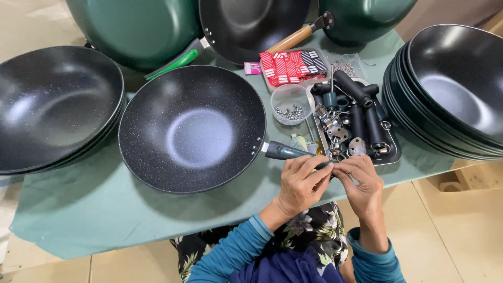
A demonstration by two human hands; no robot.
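Wok handle (pixel 285 152), dark green, speckled

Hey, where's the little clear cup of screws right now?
The clear cup sits on the green cloth, between the middle wok and the parts tray.

Stack of black woks (pixel 52 105) far left, second stack of woks (pixel 456 89) right, green pots (pixel 136 29) far, red packets in a tray (pixel 293 65), clear cup of screws (pixel 291 105), green-clothed desk (pixel 94 209).
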